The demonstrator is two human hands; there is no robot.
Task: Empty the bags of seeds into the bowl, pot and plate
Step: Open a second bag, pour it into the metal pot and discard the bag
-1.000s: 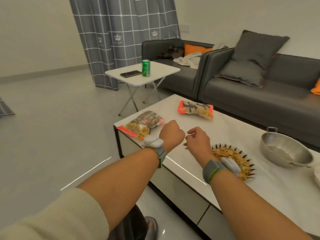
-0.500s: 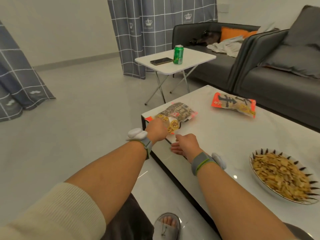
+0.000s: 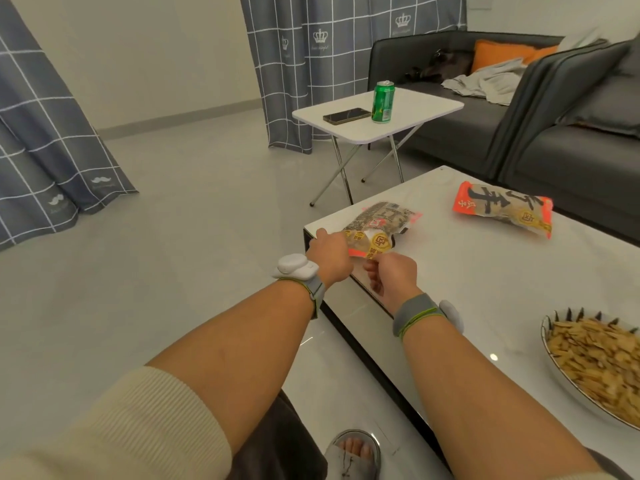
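The near red-and-grey plastic seed bag (image 3: 379, 225) lies at the white marble table (image 3: 485, 271) corner, its long axis running away from the person. Its near end is pinched by the left hand (image 3: 329, 256) and seemingly by the right hand (image 3: 391, 275), placed side by side.

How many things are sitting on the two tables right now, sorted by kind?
Orange-edged plastic seed bags: 2 (near bag, far bag)
Spike-patterned plate of seeds: 1
Green drink can: 1
Dark flat phone: 1
Total: 5
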